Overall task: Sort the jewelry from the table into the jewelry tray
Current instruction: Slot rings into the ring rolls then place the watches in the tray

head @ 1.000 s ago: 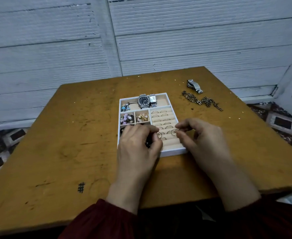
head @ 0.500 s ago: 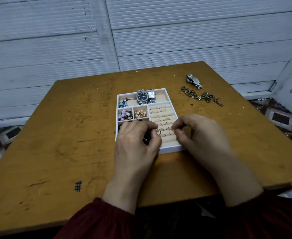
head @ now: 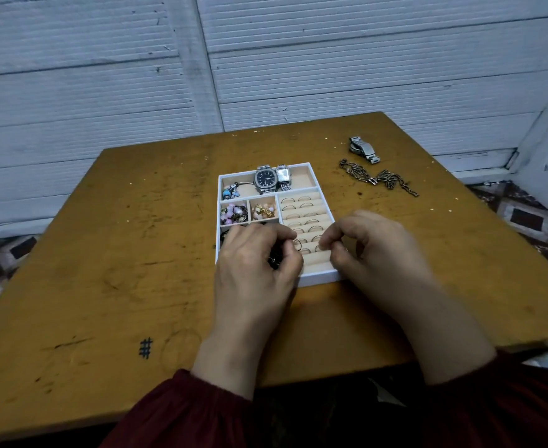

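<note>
Head view: left hand (head: 253,263) pinches a thin ring (head: 298,244) over the jewelry tray (head: 318,279). Right hand (head: 373,250) is curled just beside it, grip unclear. Best to seat the ring upright, pressed into a free slot. Chain (head: 376,179) and watch (head: 363,150) wait on the table (head: 137,253).

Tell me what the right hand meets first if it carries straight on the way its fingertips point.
Probably the ring pinched at the left hand's fingertips, just left of the right hand over the jewelry tray's ring rolls; depth is hard to judge.
</note>
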Tool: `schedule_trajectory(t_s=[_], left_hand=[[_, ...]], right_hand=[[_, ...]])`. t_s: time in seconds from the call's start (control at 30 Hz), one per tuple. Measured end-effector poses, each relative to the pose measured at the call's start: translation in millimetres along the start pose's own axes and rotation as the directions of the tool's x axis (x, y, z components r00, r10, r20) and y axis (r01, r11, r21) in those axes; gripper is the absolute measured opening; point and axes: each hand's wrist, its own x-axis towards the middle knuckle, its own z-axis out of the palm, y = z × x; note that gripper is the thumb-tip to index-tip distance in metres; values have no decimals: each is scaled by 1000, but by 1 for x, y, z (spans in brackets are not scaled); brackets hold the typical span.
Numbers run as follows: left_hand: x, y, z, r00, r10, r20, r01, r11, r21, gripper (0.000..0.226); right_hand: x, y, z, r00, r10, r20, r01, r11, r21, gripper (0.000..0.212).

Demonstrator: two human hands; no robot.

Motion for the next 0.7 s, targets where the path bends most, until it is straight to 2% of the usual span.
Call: schedule_trajectory(t_s=[0.33,0.47,0.5,0.6,0.7], left_hand=[[0,1,-1,1000,-9,13,9,1000,-3,16],[1,1,0,1000,-16,14,16,1000,12,10],[0,1,-1,1000,-16,14,16,1000,10,10],[0,0,-1,1000,-6,15,6,1000,6,12],[0,-1,0,1000,3,18,-3,1000,6,16]], right_hand=[[0,-1,0,1000,11,24,-11,1000,-13,17],[-2,0,-3,992,121,-36,-110,969,223,37],[-2,1,-5,988,146,-49,-132,967,220,40],[-3,11,-12,979,195,-55,-196,980,-12,44],[-5,19,-16,962,272,40,-259,946,-194,49]])
